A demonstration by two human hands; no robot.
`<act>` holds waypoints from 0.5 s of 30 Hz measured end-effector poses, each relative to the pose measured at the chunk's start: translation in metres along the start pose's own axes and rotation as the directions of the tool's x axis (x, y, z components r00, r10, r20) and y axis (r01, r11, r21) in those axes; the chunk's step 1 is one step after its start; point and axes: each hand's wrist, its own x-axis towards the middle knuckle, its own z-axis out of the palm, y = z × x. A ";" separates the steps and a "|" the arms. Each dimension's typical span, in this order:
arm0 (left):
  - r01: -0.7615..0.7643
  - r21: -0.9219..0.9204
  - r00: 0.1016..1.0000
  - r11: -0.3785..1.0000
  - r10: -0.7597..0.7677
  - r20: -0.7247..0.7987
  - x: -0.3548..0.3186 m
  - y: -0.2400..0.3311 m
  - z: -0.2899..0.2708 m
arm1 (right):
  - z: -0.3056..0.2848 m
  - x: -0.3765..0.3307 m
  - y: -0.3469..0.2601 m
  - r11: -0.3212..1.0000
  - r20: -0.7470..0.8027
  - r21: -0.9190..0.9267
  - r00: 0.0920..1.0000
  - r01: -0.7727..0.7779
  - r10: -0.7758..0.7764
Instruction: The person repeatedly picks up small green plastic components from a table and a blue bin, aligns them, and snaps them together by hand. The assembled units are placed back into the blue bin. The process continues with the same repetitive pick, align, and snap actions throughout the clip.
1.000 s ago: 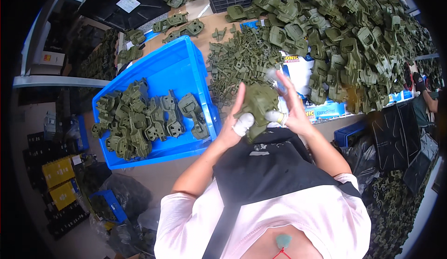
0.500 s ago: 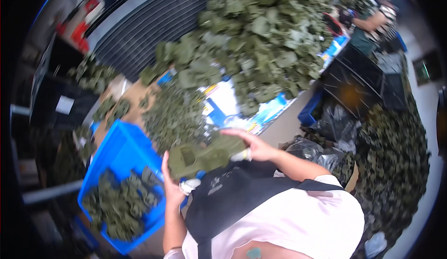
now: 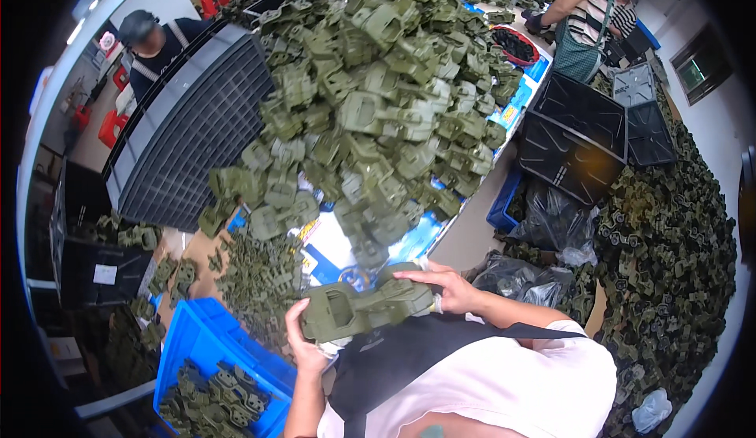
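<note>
An olive-green moulded plastic shell (image 3: 386,302) with a rectangular opening near its left end is held level between both hands, close to my apron. My left hand (image 3: 305,335) grips its left end, the thumb along the side and the other fingers partly hidden beneath. At the right end my right hand (image 3: 445,287) is closed on it, fingers over the top edge. White wrapping shows on some fingers of both hands. Just beyond lies a large heap of similar green shells (image 3: 386,115), with a pile of smaller green parts (image 3: 264,280) on its near left side.
A blue bin (image 3: 201,332) with green parts stands at my left. Beyond it is a black grid-patterned crate (image 3: 193,135). Black crates (image 3: 571,139), plastic bags (image 3: 516,280) and a tall mound of green parts (image 3: 661,280) are on the right. Co-workers (image 3: 587,12) stand at the far side.
The head view has tilted up, so the heap and bin sit lower and more co-workers show. Both hands still hold the shell. The picture has become sharper.
</note>
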 end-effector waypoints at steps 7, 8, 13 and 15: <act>-0.094 -0.015 0.995 0.995 0.093 -0.048 0.105 0.017 0.087 | -0.194 0.037 0.028 0.924 -0.614 -0.314 0.789 -0.217 -0.023; -0.069 0.035 0.990 0.997 0.073 -0.124 0.108 0.015 0.077 | -0.231 0.058 0.031 0.979 -0.788 -0.109 0.616 -0.173 0.021; 0.308 0.155 0.821 0.939 -0.180 -0.542 0.060 -0.003 0.015 | -0.455 0.177 0.190 0.989 -0.981 0.124 0.162 0.080 0.110; 0.324 0.306 0.786 0.895 -0.075 -0.614 0.027 -0.016 -0.010 | -0.535 0.234 0.286 0.988 -0.978 -0.152 0.136 0.038 -0.156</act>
